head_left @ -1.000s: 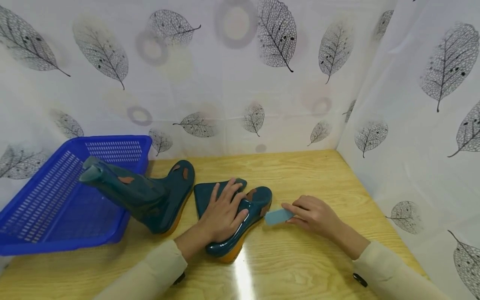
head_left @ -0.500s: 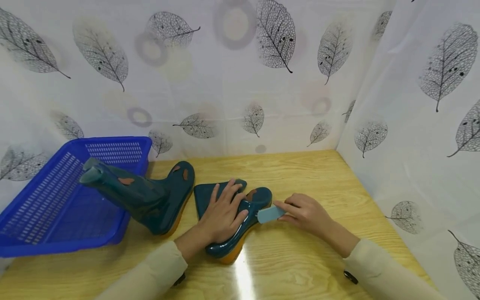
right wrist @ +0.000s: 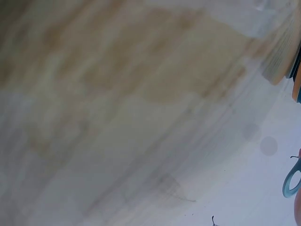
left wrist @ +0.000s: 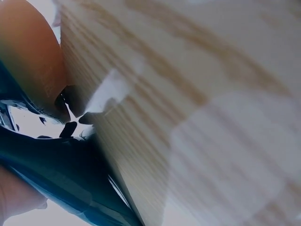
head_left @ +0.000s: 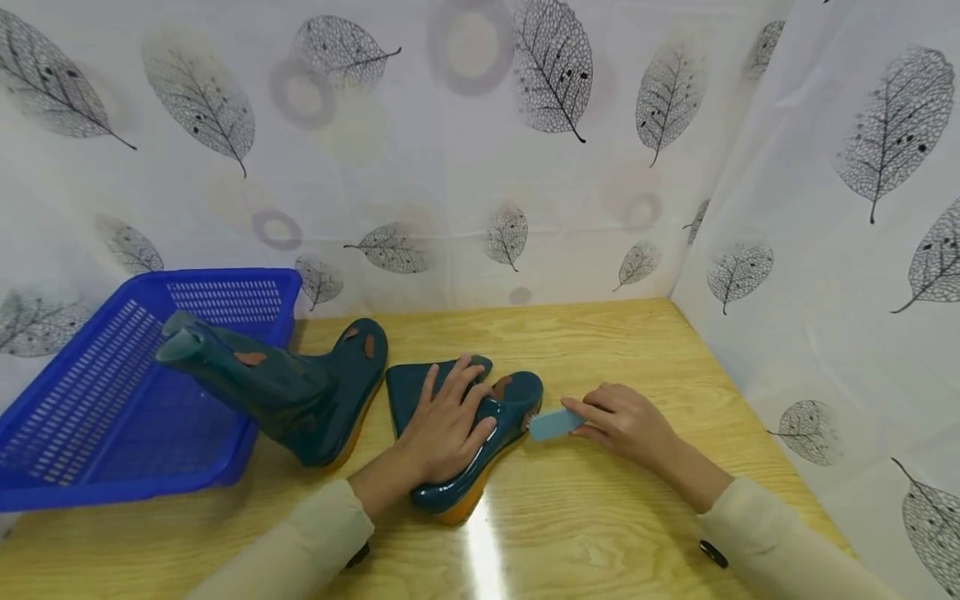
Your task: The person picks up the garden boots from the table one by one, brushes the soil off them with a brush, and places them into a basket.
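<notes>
A dark teal rubber boot [head_left: 489, 427] with an orange sole lies on its side, brown dirt-like patches at its toe. My left hand [head_left: 448, 427] presses on it, fingers spread over the shaft and foot. In my right hand [head_left: 622, 423] I pinch a light blue brush [head_left: 555, 424] between thumb and fingers, its bristles right at the brown patch beside the sole. The right wrist view shows only the brush's looped handle [right wrist: 289, 181] at its edge. In the left wrist view the boot [left wrist: 51, 169] is seen close up with part of my hand.
A second teal boot [head_left: 300, 392] with brown patches leans its shaft on the rim of a blue plastic basket [head_left: 225, 475] at the left. The wood-grain table [head_left: 600, 517] ends at a leaf-patterned curtain [head_left: 442, 167] behind and to the right.
My right hand moved the brush left along the boot's side, then back right toward the toe patch. My left hand and both boots have stayed in place.
</notes>
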{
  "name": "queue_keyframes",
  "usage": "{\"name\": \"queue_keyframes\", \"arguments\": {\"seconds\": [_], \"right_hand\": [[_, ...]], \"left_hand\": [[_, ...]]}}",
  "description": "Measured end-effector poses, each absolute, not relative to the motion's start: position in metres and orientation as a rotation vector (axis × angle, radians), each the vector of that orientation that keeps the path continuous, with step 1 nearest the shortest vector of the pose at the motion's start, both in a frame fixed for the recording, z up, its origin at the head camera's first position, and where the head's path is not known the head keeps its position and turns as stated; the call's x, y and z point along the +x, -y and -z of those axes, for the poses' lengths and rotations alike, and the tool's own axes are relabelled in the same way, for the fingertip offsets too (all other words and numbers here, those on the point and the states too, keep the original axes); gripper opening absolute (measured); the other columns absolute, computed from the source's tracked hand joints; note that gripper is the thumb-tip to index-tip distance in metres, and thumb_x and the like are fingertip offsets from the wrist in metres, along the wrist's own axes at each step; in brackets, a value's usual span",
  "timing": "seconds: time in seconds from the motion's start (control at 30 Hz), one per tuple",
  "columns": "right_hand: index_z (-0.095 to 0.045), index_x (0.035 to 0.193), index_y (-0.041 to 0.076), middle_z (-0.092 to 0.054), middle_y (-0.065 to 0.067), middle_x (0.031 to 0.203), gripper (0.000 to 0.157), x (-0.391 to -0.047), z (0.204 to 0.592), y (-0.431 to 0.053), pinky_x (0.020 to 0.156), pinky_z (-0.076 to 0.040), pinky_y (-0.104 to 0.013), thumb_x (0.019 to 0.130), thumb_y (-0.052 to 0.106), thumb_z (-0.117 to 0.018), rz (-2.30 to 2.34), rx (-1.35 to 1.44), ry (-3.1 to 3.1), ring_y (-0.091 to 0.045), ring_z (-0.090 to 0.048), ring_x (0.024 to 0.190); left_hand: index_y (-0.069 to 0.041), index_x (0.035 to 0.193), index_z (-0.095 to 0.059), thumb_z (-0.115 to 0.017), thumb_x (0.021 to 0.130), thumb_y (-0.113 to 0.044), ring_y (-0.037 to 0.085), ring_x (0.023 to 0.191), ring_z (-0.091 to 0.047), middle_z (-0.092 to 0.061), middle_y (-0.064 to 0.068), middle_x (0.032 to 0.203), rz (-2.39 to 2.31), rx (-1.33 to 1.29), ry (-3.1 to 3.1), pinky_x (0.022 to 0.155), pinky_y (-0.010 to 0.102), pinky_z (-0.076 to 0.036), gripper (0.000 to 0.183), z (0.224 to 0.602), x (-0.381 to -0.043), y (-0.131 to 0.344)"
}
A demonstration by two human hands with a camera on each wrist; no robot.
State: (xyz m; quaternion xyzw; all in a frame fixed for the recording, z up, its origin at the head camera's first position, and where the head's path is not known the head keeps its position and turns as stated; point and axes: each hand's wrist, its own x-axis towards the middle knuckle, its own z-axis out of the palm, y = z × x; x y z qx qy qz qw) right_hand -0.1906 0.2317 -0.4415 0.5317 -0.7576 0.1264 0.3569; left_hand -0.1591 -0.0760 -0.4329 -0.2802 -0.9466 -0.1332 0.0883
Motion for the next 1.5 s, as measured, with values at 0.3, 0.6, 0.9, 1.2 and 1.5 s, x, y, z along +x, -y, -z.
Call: {"name": "queue_keyframes", "arguments": {"seconds": [0.3,0.6,0.9,1.2,1.5], "right_hand": [[-0.069,0.112,0.009,-0.064,0.000,0.079,0.036,-0.191,0.438,-0.227,0.056,-0.043,-0.025,0.086,0.034,-0.065,-0.356,1.392,1.926,-0.010,-0.051,0.061],[-0.070,0.111,0.010,-0.063,-0.001,0.079,0.036,-0.192,0.438,-0.230,0.056,-0.044,-0.026,0.087,0.036,-0.063,-0.329,1.367,1.960,-0.011,-0.052,0.062],[-0.067,0.114,0.007,-0.062,0.001,0.081,0.038,-0.190,0.439,-0.233,0.057,-0.043,-0.022,0.088,0.034,-0.062,-0.408,1.441,1.923,-0.009,-0.051,0.063],[-0.068,0.111,0.002,-0.062,-0.001,0.088,0.038,-0.186,0.437,-0.229,0.062,-0.043,-0.018,0.084,0.028,-0.068,-0.472,1.503,1.940,-0.009,-0.053,0.071],[-0.066,0.116,0.008,-0.062,-0.001,0.087,0.039,-0.189,0.437,-0.219,0.062,-0.045,-0.021,0.083,0.030,-0.069,-0.407,1.461,1.967,-0.010,-0.053,0.070]], "left_hand": [[-0.021,0.129,-0.044,-0.032,0.098,-0.044,0.021,0.146,-0.001,-0.024,0.003,0.151,0.403,-0.839,2.809,0.112,0.058,-0.002,0.041,0.433,-0.160,0.077],[-0.022,0.129,-0.044,-0.032,0.098,-0.045,0.021,0.146,-0.002,-0.026,0.004,0.150,0.393,-0.837,2.795,0.111,0.059,-0.004,0.040,0.433,-0.160,0.077],[-0.022,0.130,-0.044,-0.032,0.098,-0.045,0.021,0.146,-0.003,-0.024,0.002,0.151,0.374,-0.841,2.805,0.111,0.059,-0.005,0.041,0.432,-0.160,0.076],[-0.022,0.130,-0.044,-0.032,0.098,-0.045,0.021,0.146,-0.002,-0.024,0.002,0.151,0.374,-0.835,2.809,0.112,0.058,-0.004,0.041,0.432,-0.160,0.076],[-0.021,0.129,-0.045,-0.034,0.098,-0.044,0.022,0.146,-0.004,-0.025,0.002,0.150,0.418,-0.839,2.789,0.111,0.059,-0.004,0.040,0.434,-0.159,0.076]]}}
